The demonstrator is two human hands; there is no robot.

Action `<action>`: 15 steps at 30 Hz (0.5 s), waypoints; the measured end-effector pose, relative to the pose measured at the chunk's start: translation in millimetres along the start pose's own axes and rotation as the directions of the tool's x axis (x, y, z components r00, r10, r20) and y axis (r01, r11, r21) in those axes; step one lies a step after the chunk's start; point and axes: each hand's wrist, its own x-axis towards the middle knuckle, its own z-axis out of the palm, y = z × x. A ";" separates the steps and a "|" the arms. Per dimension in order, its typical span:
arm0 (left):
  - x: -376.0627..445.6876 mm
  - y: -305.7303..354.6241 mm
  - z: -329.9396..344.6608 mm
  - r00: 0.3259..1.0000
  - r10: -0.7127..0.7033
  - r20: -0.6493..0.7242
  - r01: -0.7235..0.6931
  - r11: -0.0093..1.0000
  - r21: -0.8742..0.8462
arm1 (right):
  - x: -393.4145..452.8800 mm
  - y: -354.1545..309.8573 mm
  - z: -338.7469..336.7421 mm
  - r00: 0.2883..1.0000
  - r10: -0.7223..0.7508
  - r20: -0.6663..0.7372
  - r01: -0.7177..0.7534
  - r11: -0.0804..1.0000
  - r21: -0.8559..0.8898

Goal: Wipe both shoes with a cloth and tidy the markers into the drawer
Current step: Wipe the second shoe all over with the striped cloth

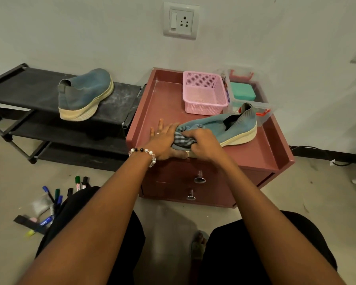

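A blue-green knit shoe (224, 126) with a cream sole lies on top of the maroon drawer unit (261, 153), its toe toward me. My right hand (203, 144) grips a striped blue-grey cloth (182, 138) and presses it on the shoe's toe. My left hand (163, 140) rests with straight fingers against the toe end, thumb at the unit's front edge. The second blue shoe (84, 94) stands on the black rack (29, 89) to the left. Several markers (58, 198) lie scattered on the floor at my left knee. Both drawers (199, 179) are closed.
A pink mesh basket (203, 93) and a clear box (245, 93) holding a green item stand at the back of the unit's top. A wall socket (181, 20) is above. Cables (347, 159) run along the floor at right. My knees frame the floor in front.
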 end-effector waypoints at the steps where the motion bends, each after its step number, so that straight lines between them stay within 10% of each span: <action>1: -0.1 -0.3 -0.4 1.000 0.002 0.002 -0.002 1.000 0.005 | 0.5 5.5 -4.8 1.000 -0.012 0.029 0.012 1.000 -0.005; 11: -2.3 1.8 -3.2 1.000 -0.001 -0.013 0.002 0.999 0.033 | 14.3 44.1 -9.1 0.918 0.244 -0.313 -0.329 0.910 -0.254; 15: -0.5 3.0 -2.7 1.000 -0.003 -0.015 0.003 1.000 0.025 | 7.3 4.4 15.0 0.958 0.158 -0.240 -0.256 0.847 -0.466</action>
